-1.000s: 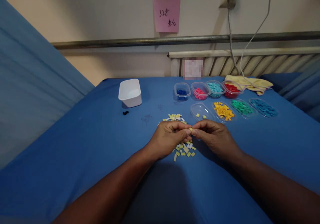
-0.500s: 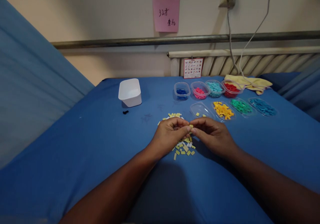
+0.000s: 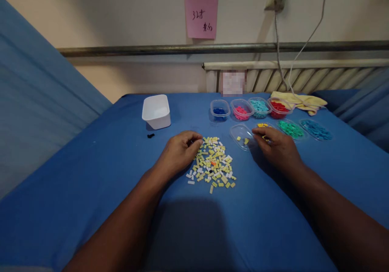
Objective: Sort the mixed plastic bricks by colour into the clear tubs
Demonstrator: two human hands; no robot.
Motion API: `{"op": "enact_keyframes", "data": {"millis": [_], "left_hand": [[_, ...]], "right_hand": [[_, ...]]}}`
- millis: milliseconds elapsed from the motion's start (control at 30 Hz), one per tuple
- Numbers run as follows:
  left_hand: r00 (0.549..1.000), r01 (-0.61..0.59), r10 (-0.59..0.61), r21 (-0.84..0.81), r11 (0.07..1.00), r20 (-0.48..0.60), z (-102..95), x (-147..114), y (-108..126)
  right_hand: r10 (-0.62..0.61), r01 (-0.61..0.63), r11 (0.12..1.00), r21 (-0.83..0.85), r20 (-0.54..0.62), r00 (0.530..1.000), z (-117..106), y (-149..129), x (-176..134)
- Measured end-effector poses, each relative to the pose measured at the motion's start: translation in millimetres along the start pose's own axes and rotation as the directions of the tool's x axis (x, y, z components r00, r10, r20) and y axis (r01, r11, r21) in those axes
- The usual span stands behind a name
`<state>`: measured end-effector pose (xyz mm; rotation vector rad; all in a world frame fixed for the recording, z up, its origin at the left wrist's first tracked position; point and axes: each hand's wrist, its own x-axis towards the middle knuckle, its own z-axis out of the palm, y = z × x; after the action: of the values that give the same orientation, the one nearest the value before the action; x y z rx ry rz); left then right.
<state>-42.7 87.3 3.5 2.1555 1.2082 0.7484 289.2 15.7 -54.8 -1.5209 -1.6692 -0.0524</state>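
A loose pile of small pale yellow and white toy bricks [image 3: 214, 158] lies on the blue cloth, with an orange piece and a black one among them. Beside its upper left edge is my left hand [image 3: 180, 152], thumb and forefinger drawn close together; whatever may be between them does not show. My right hand [image 3: 278, 144] hovers at the right rim of a shallow clear lid [image 3: 233, 133], its fingertips pinched. I cannot make out anything in that pinch. Pale yellow bricks [image 3: 246, 141] lie in the lid. Partly behind my right hand is a container of orange-yellow bricks [image 3: 263, 125].
Clear tubs of dark blue [image 3: 219, 111], pink [image 3: 241, 113], turquoise [image 3: 259, 106] and red bricks [image 3: 278, 107] line the back. Green [image 3: 290, 129] and blue bricks [image 3: 316, 130] sit farther right. A white bin [image 3: 156, 112], a black piece [image 3: 150, 136] and a yellow cloth [image 3: 299, 101] are also there.
My hands have parted from over the pile, where they met around a small yellow brick. The left moved left, the right moved to the lid's right rim, and the pile is uncovered.
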Motion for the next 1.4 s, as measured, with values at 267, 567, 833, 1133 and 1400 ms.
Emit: {"op": "enact_keyframes", "data": {"millis": [267, 567, 833, 1133, 1400], "left_hand": [[0.964, -0.007, -0.021, 0.102, 0.995, 0.266, -24.9, -3.3, -0.7], [0.845, -0.219, 0.144, 0.088, 0.972, 0.515, -23.5, -13.2, 11.5], [0.844, -0.222, 0.089, 0.193, 0.956, 0.530, -19.1, -17.5, 18.5], [0.893, -0.133, 0.076, 0.098, 0.986, 0.443, -23.8, -17.5, 22.3], [0.898, 0.272, -0.030, -0.500, 0.822, 0.438, -9.3, -18.0, 17.8]], "right_hand": [[-0.134, 0.125, 0.987, 0.103, 0.088, 0.987, -7.6, -33.0, -9.1], [-0.379, 0.253, 0.905, 0.342, 0.382, 0.843, 2.3, -69.4, -27.3], [-0.391, 0.259, 0.908, 0.330, 0.438, 0.810, 7.6, -71.3, -29.1], [-0.401, 0.277, 0.908, 0.315, 0.454, 0.796, 5.1, -75.3, -28.4], [-0.374, 0.300, 0.927, 0.224, 0.500, 0.781, 7.5, -93.9, -26.1]]}}
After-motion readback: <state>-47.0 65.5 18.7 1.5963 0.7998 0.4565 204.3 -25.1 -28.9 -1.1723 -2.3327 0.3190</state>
